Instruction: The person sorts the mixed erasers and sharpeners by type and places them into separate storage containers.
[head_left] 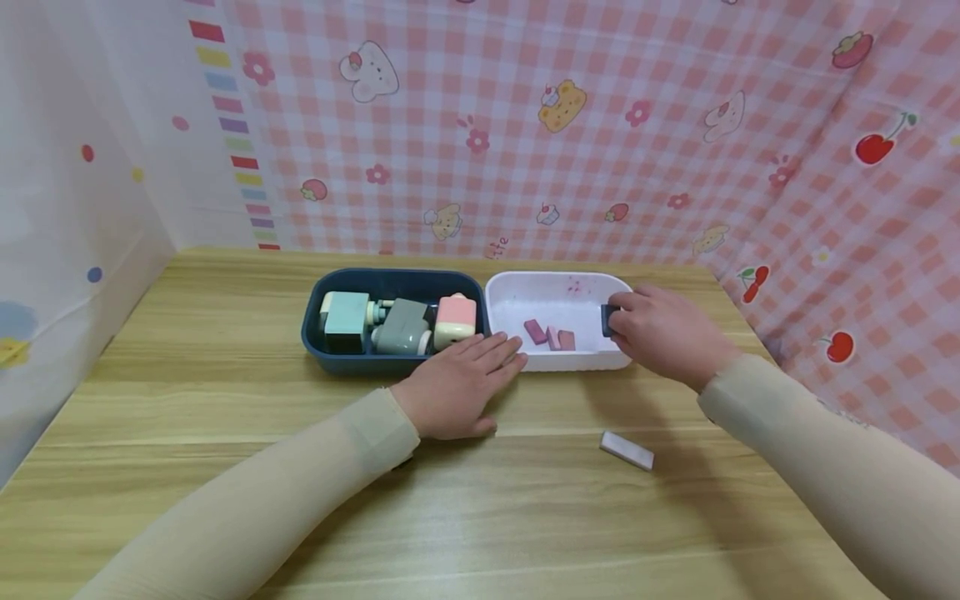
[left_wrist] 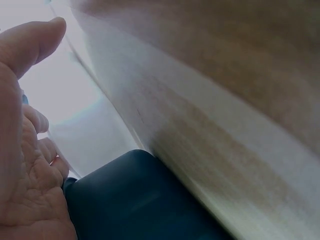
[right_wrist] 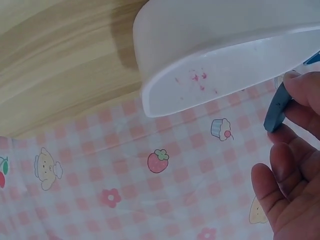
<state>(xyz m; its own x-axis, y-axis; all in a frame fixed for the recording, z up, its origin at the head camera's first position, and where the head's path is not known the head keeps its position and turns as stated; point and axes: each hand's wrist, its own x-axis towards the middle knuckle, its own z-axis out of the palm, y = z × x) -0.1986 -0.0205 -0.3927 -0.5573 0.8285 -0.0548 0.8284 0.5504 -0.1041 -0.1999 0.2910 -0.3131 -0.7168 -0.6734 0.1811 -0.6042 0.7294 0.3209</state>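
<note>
My left hand (head_left: 453, 387) lies flat, fingers straight, over the front rims where the navy box (head_left: 367, 364) and the white box (head_left: 517, 279) meet. Between thumb and fingertips, my right hand (head_left: 667, 333) pinches a small dark blue block (right_wrist: 277, 107) above the white box's right end. Several small pink and purple-pink blocks (head_left: 535, 331) lie inside that box, near its front wall. The navy box holds a light teal and black blocky item (head_left: 347, 310), a grey-green one (head_left: 405, 325) and a pink and cream one (head_left: 455, 317).
A pale grey bar-shaped block (head_left: 627, 450) lies on the wooden table (head_left: 525, 517), in front of the white box. A dark bit of something shows beneath my left sleeve (head_left: 382, 429). Pink checked cloth (head_left: 480, 100) hangs behind the boxes and at the right.
</note>
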